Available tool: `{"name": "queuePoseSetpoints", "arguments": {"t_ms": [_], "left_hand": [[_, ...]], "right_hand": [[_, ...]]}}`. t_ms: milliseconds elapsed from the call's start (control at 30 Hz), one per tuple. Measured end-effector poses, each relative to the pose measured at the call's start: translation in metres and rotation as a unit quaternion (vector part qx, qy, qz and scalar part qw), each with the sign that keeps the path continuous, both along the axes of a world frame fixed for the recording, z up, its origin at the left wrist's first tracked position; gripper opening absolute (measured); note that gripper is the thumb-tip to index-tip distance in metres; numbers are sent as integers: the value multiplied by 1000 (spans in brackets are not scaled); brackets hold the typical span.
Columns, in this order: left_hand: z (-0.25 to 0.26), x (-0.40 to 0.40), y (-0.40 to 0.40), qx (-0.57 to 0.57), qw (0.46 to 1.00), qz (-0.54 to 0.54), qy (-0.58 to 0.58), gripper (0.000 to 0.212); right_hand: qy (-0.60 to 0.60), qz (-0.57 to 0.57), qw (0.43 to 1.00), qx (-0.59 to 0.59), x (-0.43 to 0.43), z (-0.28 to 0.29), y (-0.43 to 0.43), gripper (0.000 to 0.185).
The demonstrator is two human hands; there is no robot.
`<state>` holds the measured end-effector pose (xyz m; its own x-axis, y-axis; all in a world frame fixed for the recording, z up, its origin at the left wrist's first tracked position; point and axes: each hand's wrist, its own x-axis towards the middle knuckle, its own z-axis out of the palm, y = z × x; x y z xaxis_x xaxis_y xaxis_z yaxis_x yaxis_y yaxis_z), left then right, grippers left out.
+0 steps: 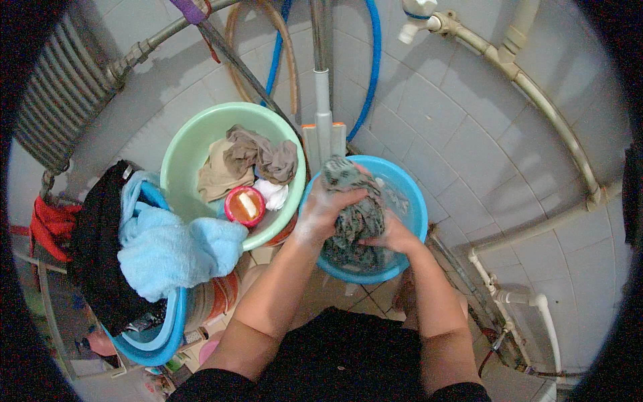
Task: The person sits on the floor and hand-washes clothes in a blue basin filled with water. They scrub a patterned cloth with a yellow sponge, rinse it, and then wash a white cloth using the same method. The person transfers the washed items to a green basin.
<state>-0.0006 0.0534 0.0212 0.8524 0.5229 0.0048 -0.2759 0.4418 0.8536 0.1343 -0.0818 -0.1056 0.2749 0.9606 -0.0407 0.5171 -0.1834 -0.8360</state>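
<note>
A bunched, wet grey-green patterned cloth (359,213) is gripped between both hands over a blue plastic basin (418,201). My left hand (321,206) has suds on its wrist and clasps the cloth from the left, thumb across it. Lower on the right side, my right hand (397,233) holds the same cloth. The cloth's lower part hangs into the basin, where cloudy water with suds (394,196) shows. How deep the cloth sits in the water is hidden.
Left of the basin, a pale green tub (181,151) holds brown and beige clothes (226,171), a white cloth (272,193) and a red bowl with a soap bar (246,206). A light blue towel (166,251) overlaps its rim. A squeegee mop (324,130) leans behind; a tap (417,25) juts from the wall.
</note>
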Motion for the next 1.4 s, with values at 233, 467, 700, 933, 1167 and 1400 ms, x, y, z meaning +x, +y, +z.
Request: {"name": "queuePoseSetpoints", "arguments": {"t_ms": [233,467,700,933,1167,1400], "left_hand": [[-1,-18,28,-162,980,43,-111,41],[-44,14,-6,-240,964,-105,37,49],[-60,33,-20,-409,904,-106,-68,38],[-65,43,-68,-360,925,114,44,29],[-66,31,-34,-386,921,-39,39,33],[-24,38,-37,-362,924,56,113,34]], "right_hand": [[391,-313,840,210,13,11,-22,33],[522,-264,720,373,-5,64,-21,39],[-175,-156,922,308,-80,75,7,67],[265,-347,875,212,-33,57,18,41],[-193,-274,894,297,-78,51,19,43],[260,-413,861,144,12,18,9,36]]}}
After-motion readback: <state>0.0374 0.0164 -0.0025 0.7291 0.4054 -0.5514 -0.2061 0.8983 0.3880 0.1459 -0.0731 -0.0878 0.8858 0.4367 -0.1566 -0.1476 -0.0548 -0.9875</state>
